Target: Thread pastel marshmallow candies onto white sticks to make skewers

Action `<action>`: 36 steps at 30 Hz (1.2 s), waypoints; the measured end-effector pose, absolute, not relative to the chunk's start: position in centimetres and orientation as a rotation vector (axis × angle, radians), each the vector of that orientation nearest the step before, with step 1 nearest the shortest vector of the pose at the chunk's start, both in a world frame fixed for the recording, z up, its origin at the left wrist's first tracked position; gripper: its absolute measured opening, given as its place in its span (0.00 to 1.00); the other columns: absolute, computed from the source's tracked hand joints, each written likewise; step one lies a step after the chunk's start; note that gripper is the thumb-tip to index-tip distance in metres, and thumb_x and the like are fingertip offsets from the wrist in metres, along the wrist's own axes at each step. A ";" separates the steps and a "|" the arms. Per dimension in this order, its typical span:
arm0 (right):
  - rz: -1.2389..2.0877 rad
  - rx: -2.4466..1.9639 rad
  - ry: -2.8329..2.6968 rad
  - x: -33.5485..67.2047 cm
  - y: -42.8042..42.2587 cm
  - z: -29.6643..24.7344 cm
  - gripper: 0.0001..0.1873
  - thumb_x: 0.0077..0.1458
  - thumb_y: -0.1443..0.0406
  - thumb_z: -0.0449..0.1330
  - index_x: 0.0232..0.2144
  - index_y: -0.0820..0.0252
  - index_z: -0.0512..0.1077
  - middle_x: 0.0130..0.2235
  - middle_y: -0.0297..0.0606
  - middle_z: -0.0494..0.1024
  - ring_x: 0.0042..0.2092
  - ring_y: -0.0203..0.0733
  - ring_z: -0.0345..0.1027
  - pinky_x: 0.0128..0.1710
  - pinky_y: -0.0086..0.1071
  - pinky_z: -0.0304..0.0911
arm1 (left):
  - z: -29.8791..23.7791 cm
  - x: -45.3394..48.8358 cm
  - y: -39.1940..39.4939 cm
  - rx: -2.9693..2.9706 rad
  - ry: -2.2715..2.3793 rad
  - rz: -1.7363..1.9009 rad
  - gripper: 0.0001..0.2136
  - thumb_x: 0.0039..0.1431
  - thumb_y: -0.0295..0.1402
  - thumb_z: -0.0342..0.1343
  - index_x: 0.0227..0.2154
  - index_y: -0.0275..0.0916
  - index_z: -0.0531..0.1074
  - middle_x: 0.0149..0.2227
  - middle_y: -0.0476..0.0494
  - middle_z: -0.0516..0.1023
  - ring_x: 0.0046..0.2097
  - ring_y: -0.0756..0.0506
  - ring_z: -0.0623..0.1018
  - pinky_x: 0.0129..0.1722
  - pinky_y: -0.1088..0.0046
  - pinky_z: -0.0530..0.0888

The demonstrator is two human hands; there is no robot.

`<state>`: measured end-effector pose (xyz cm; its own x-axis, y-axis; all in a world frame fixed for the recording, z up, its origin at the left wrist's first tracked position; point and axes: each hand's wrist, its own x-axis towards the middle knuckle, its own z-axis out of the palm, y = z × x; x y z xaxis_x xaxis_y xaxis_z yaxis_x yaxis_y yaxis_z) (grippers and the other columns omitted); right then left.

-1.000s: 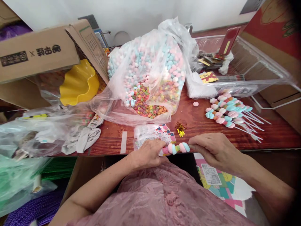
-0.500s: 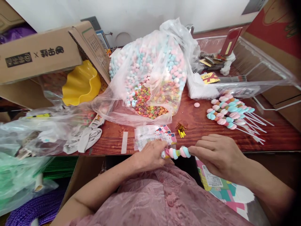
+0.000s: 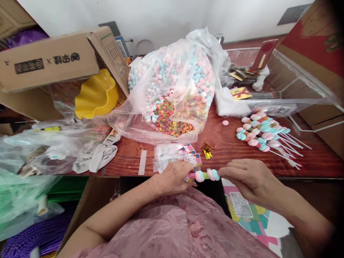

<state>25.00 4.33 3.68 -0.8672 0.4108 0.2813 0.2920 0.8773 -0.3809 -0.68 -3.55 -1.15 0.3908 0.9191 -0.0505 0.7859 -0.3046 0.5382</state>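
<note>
A candy skewer (image 3: 206, 175) of pink, blue and small coloured pieces lies level between my two hands at the table's front edge. My left hand (image 3: 172, 177) is closed round its left end, next to a printed wrapper (image 3: 177, 159). My right hand (image 3: 247, 178) pinches the right end by the blue piece. A pile of finished candy skewers (image 3: 259, 130) lies on the table to the right. A big clear bag of pastel and coloured ring candies (image 3: 174, 93) stands behind my hands.
A yellow wavy bowl (image 3: 95, 95) sits under a cardboard box (image 3: 53, 61) at the left. A clear plastic tray (image 3: 285, 82) stands at the back right. Gold twist ties (image 3: 207, 149) and one loose pink candy (image 3: 225, 123) lie on the red wooden table (image 3: 317, 157). Plastic bags (image 3: 34, 150) crowd the left.
The hands and skewer have stayed almost in place at the table edge. The view has shifted slightly. My right fingers have closed nearer the skewer's end.
</note>
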 end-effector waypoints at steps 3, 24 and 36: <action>0.838 -0.571 -2.654 25.0 5.5 3.0 0.11 0.66 0.68 0.51 0.38 0.58 0.74 0.30 0.34 0.78 0.30 0.35 0.71 0.31 0.29 0.61 | -1.7 -1.0 -3.5 2.332 1.396 0.310 0.05 0.61 0.35 0.54 0.34 0.39 0.67 0.34 0.41 0.76 0.36 0.42 0.75 0.34 0.68 0.66; 0.228 -0.356 -2.778 23.0 5.0 4.6 0.15 0.57 0.77 0.48 0.36 0.61 0.73 0.26 0.34 0.72 0.27 0.37 0.62 0.28 0.33 0.47 | -0.2 0.3 -3.2 1.983 1.437 0.292 0.19 0.54 0.42 0.65 0.46 0.39 0.72 0.38 0.43 0.78 0.40 0.39 0.77 0.39 0.66 0.69; 0.344 -0.254 -2.792 21.0 5.0 3.7 0.14 0.62 0.75 0.48 0.28 0.61 0.69 0.25 0.34 0.71 0.26 0.35 0.60 0.28 0.34 0.46 | 0.4 0.8 -2.2 1.806 1.268 0.382 0.24 0.48 0.47 0.68 0.45 0.38 0.73 0.39 0.43 0.79 0.40 0.41 0.77 0.40 0.66 0.71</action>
<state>20.97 4.99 3.72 -0.9345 0.2114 0.2865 0.1356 0.9553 -0.2626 0.84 -2.19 0.36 0.4338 0.8734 -0.2214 0.6056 -0.1007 0.7894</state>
